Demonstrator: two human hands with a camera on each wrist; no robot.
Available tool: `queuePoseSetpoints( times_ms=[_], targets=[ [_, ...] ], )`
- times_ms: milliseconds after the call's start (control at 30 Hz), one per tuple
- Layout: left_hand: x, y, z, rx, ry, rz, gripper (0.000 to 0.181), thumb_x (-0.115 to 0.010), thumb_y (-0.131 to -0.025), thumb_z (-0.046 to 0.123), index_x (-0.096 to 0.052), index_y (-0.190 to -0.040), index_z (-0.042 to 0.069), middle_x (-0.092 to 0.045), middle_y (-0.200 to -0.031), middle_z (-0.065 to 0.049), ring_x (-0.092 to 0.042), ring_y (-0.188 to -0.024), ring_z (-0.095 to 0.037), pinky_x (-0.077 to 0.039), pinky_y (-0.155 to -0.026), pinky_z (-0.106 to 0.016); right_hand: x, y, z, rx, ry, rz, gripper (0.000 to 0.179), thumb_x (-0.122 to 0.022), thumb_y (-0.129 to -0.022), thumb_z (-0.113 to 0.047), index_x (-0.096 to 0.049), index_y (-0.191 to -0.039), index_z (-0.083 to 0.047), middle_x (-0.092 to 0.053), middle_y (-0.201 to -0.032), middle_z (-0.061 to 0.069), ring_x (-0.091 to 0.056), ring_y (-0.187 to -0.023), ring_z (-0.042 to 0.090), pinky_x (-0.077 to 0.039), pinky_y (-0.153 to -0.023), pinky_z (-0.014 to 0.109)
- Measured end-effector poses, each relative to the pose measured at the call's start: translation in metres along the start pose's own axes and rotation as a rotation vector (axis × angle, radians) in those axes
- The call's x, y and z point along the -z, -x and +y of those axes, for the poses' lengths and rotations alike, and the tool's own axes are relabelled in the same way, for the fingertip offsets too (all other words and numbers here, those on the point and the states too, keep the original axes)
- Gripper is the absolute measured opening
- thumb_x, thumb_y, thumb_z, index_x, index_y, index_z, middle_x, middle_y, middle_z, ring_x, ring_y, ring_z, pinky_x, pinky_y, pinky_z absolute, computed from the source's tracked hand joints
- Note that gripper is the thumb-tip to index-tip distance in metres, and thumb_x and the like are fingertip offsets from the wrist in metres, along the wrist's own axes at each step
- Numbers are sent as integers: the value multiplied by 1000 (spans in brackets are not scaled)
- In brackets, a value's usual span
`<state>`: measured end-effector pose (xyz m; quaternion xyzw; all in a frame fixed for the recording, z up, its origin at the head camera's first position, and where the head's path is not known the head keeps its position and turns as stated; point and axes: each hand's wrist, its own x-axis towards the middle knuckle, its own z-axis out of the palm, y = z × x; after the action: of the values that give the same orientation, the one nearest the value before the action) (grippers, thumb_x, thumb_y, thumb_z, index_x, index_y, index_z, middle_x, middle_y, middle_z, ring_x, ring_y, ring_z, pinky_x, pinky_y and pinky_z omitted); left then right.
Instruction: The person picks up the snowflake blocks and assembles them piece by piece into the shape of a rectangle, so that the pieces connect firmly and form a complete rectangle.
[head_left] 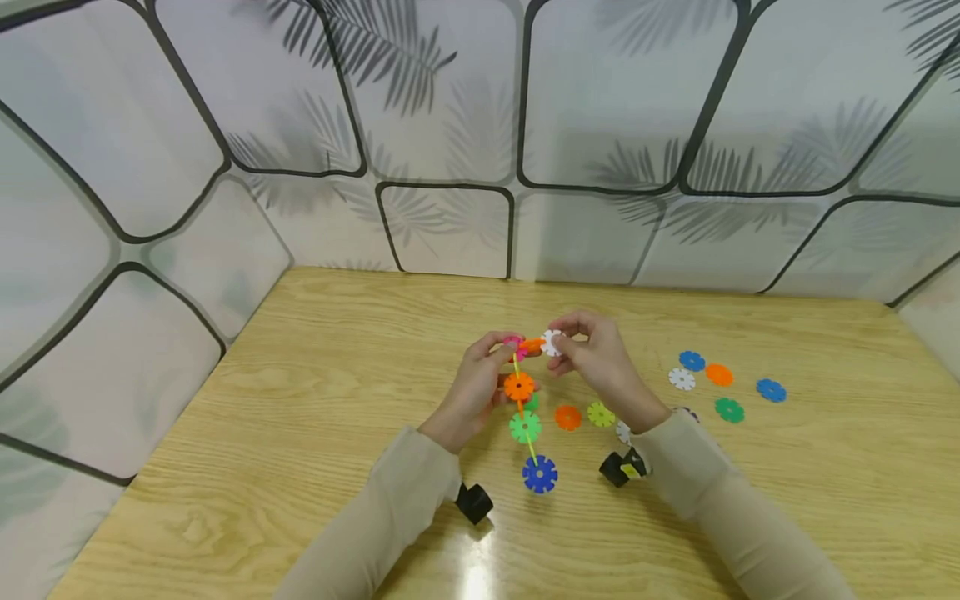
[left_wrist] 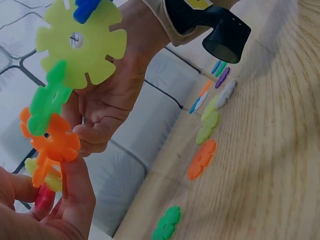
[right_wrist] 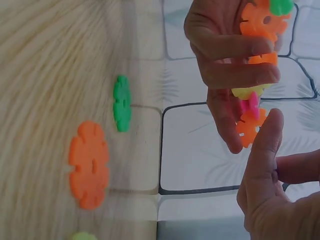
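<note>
My left hand (head_left: 474, 379) grips a chain of interlocking notched plastic discs near its far end, at the pink disc (head_left: 513, 342). From there the chain runs toward me through an orange disc (head_left: 519, 386) and a light green disc (head_left: 525, 427) to a dark blue disc (head_left: 540, 473). Thin yellow and orange discs join them edge-on. Another orange disc (right_wrist: 248, 131) sticks out past the left fingers in the right wrist view. My right hand (head_left: 600, 358) pinches a white notched disc (head_left: 552, 342) between thumb and fingers, right at that orange disc's edge.
Loose discs lie flat on the wooden table (head_left: 337, 400): an orange one (head_left: 567, 417), a yellow-green one (head_left: 601, 414) and several farther right, including a white one (head_left: 682, 379) and a green one (head_left: 729, 410). Patterned panels (head_left: 450, 225) stand behind the table. Black wrist cameras (head_left: 474, 503) hang below both cuffs.
</note>
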<state>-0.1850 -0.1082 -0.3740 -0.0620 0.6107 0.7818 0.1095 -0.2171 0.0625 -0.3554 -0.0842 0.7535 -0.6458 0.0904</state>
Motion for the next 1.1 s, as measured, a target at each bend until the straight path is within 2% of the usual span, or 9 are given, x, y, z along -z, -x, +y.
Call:
queuePoseSetpoints(
  times_ms=[67, 167, 333, 433, 567, 667, 933, 1100],
  targets=[
    [0, 0, 0, -2, 12, -6, 25, -44, -110, 17, -56, -126, 3, -67, -125, -16, -69, -61, -15, -46, -46, -16, 1, 0, 0, -7, -5, -6, 25, -48, -102, 8, -51, -124, 18, -53, -107, 19, -62, -66, 13, -60, -67, 30],
    [-1, 0, 0, 5, 2, -17, 23, -43, -110, 16, -56, -125, 3, -67, -125, -16, -69, -60, -15, -45, -46, -16, 4, 0, -1, -26, -12, -22, 24, -47, -103, 6, -52, -123, 17, -53, -103, 16, -57, -65, 12, -56, -62, 25],
    [1, -1, 1, 12, 1, 10, 22, -42, -110, 15, -57, -121, 5, -70, -120, -15, -68, -59, -15, -45, -46, -16, 18, -1, -2, -25, -16, 7, 26, -46, -105, 2, -53, -125, 16, -51, -97, 11, -49, -61, 9, -45, -55, 20],
    [3, -2, 2, -4, 14, 11, 23, -42, -110, 14, -57, -122, 3, -71, -118, -18, -67, -57, -16, -48, -45, -17, 28, -2, -3, -21, -6, -29, 27, -51, -104, -1, -56, -127, 14, -55, -98, 11, -51, -64, 11, -47, -58, 22],
    [2, -2, 3, -15, 11, -33, 27, -42, -110, 15, -58, -130, 4, -70, -118, -19, -65, -55, -15, -50, -47, -18, 34, -3, -2, -23, 35, -145, 29, -58, -101, -2, -59, -127, 9, -61, -93, 9, -57, -69, 15, -53, -65, 29],
    [2, -1, 3, -22, 12, -46, 29, -42, -110, 15, -60, -131, 4, -69, -118, -18, -65, -57, -16, -52, -50, -19, 34, -4, -1, -28, 38, -193, 26, -60, -99, -2, -57, -123, 9, -61, -88, 9, -57, -70, 16, -53, -66, 31],
    [2, 0, 3, -21, 30, -83, 35, -41, -111, 18, -58, -136, 0, -63, -121, -14, -67, -70, -18, -56, -59, -21, 32, -5, 0, -44, 11, -176, 21, -59, -100, -2, -58, -117, 10, -60, -85, 9, -54, -67, 15, -51, -63, 30],
    [0, 0, 2, -40, 64, -94, 32, -48, -108, 14, -55, -135, -3, -63, -116, -11, -65, -76, -15, -58, -65, -24, 28, -6, 0, -38, 15, -164, 19, -61, -99, -1, -59, -115, 10, -63, -85, 8, -58, -67, 15, -56, -67, 32]
  ],
)
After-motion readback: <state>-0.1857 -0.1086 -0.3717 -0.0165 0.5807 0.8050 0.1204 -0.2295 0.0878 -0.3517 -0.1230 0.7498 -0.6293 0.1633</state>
